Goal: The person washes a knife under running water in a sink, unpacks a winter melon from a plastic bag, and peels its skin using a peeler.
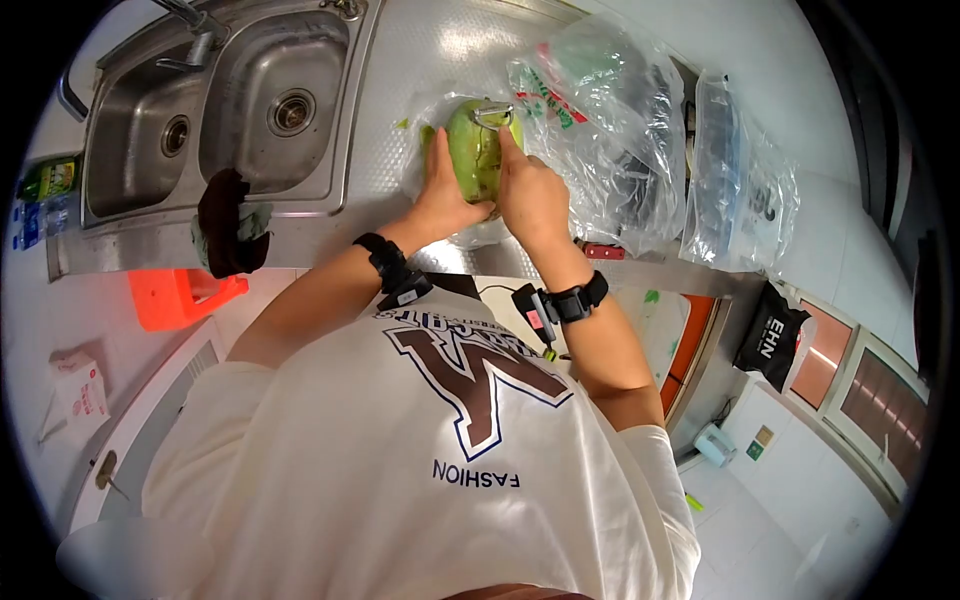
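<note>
On the metal counter lies a large oval green fruit [472, 150], possibly a papaya or melon, with patches of lighter flesh and some darker marks. My left hand [446, 200] is closed around its lower left side, thumb and fingers pressed on the skin. A peeler [493, 114] with a metal head rests against the top right of the fruit. My right hand [534, 195] grips it, the index finger stretched up toward the head; the handle is mostly hidden in the palm. Thin clear plastic [424, 175] lies under the fruit, beside a small green peel scrap [402, 124].
A double steel sink [345, 110] with a faucet [200, 50] is at the left. A dark cloth [232, 220] hangs over its front edge. Clear plastic bags [610, 130] cover the counter at the right. An orange container [180, 300] stands below the sink.
</note>
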{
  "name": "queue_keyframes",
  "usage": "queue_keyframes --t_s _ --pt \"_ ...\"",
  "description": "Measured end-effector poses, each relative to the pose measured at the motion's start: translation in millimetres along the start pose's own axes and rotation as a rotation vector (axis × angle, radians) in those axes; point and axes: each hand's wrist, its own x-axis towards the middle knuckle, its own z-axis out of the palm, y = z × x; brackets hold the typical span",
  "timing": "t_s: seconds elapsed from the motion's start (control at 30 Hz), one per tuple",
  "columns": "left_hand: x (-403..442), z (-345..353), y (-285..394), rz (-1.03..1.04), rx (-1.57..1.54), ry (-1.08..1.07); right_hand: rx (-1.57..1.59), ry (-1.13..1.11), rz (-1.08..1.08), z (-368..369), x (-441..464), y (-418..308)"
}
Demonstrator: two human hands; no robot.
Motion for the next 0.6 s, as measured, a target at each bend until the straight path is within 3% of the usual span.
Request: queue_keyframes --t_s 0.07,0.17,0.27,0.4,0.47,0.5,0.6 --pt "4 0 6 -0.173 -0.015 -0.009 0.011 0.054 0.013 9 -3 1" --pt "19 -7 12 -0.263 -0.085 -0.033 0.004 0.028 0.025 15 14 -1" --pt "15 11 -17 -0.216 -0.159 0.027 -0.012 -0.028 0.022 11 21 -12" --pt "19 4 2 -0.288 -0.216 0.032 -0.038 -0.064 0.066 13 42 -24" --pt "11 3 11 -0.203 0.099 -0.025 -0.047 -0.112 0.136 23 72 -19" --pt "7 6 8 -0.154 0.079 -0.023 0.014 -0.115 0.150 22 88 -15" --pt "5 6 3 -0.156 -0.048 -0.025 0.173 0.067 0.056 11 99 0"
